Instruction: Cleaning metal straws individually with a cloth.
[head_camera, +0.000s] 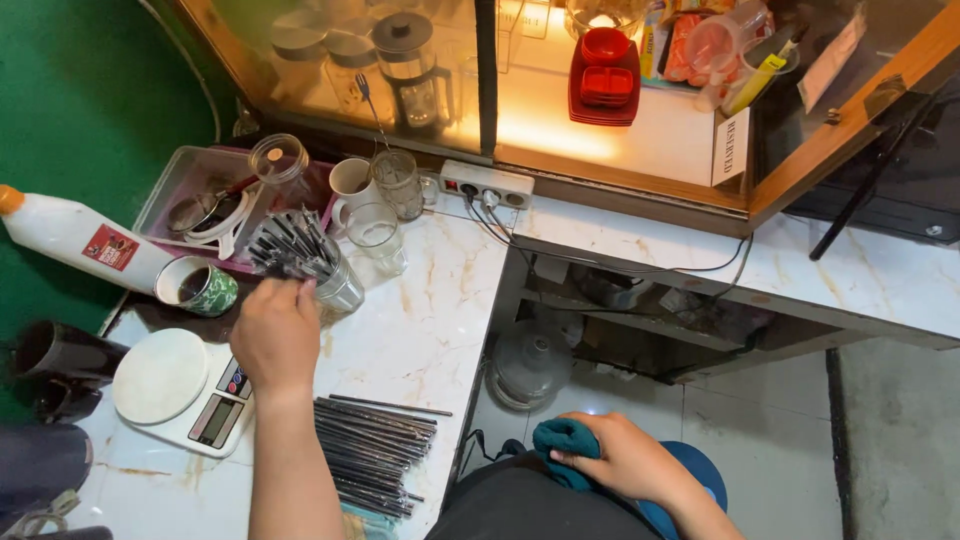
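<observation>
While the left hand (275, 335) reaches out over the counter (440, 300), its fingers are closed on the top of a dark straw that stands with many others in a shiny metal cup (335, 285). That cup of straws (290, 243) sits near the back edge of the counter, just beside a clear glass (378, 238) and a green patterned mug (197, 287). More dark straws lie flat in a pile (372, 455) near the front edge, right next to the arm. A white kitchen scale (180, 390) sits by the left edge, and a white bottle (85, 240) lies behind it. The right hand (625, 460) rests low on the person's lap, past the counter's right edge, and its fingers press down on a teal cloth (565, 445).
</observation>
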